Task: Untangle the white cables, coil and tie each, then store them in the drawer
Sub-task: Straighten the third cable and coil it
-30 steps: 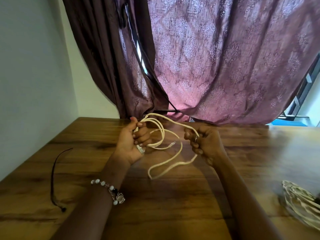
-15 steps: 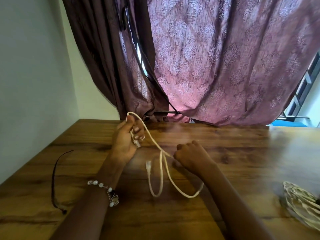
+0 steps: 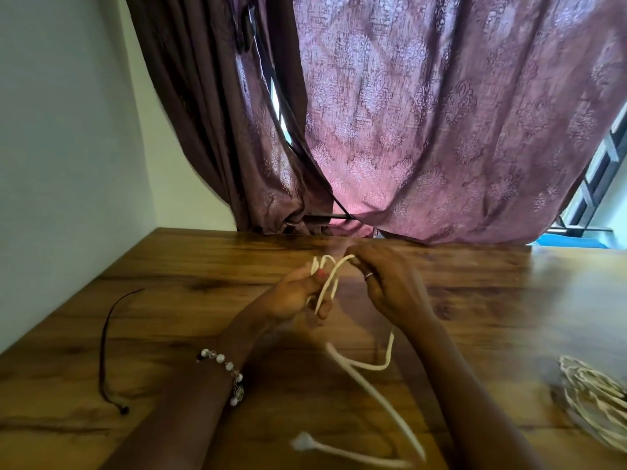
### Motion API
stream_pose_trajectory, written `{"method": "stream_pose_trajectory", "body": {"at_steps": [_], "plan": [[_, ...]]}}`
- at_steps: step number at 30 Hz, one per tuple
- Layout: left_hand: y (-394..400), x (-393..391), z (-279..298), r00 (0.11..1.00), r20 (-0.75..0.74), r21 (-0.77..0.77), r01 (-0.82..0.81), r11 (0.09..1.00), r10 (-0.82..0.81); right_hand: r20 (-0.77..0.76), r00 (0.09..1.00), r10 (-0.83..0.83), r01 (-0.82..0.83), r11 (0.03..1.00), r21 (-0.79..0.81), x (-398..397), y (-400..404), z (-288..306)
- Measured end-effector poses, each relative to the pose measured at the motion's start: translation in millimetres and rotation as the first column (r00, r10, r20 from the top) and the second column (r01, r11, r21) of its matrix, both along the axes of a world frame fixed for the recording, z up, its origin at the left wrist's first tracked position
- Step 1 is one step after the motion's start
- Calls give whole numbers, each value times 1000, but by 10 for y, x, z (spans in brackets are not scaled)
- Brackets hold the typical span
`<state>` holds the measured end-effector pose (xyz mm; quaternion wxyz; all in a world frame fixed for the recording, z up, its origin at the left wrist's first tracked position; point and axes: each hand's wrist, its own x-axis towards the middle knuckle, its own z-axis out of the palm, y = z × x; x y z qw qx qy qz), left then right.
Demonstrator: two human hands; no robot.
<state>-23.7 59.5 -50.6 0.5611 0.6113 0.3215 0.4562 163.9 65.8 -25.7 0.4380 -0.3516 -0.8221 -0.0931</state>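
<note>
White cable [image 3: 369,385] looped between both hands

Both forearms bare, no sleeves in view. Left wrist: beaded bracelet [image 3: 222,366] w/ round white and clear beads, a few dark ones, plus a small metal charm hanging at the lower end. Left hand [image 3: 291,296]: pink/red polish visible on one nail. Right hand [image 3: 390,286]: thin silver ring [image 3: 368,275] on one finger. No watch or gloves; other nails too blurred to tell.
</note>
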Motion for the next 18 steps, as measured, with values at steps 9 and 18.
{"method": "stream_pose_trajectory", "body": {"at_steps": [9,18], "plan": [[-67,110,96,959,240,-48,164,985,-148,-73,986,-152,139,977,-162,43,168,-130],[-69,43,102,891,444,-200,199,959,-92,-430,875,224,-468,620,-630,-41,-84,-46]]}}
